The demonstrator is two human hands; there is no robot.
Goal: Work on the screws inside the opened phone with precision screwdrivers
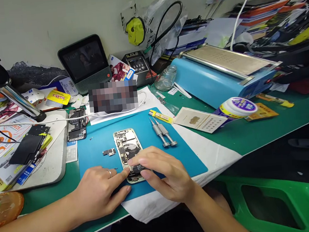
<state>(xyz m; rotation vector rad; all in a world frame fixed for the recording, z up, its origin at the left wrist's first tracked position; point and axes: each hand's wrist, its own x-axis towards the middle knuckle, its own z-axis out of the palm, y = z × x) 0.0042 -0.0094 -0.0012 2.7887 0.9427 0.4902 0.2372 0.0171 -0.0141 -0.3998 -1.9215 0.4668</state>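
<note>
An opened phone (127, 147) with its insides showing lies on a blue mat (180, 153). My right hand (162, 173) pinches a dark screwdriver handle (138, 167) over the phone's lower end. My left hand (101, 188) rests on the mat beside the phone, its fingers stretched out and its fingertips touching the phone's lower left edge. A ring is on one finger. A small metal part (108, 152) lies on the mat to the phone's left.
Two silver screwdrivers (163, 133) and a yellow tube (160, 116) lie on the mat's right. Another opened phone (76, 124) sits at back left. A blue machine (221, 73), a glass jar (166, 77), a small screen (85, 62) and a lamp base (38, 115) stand behind.
</note>
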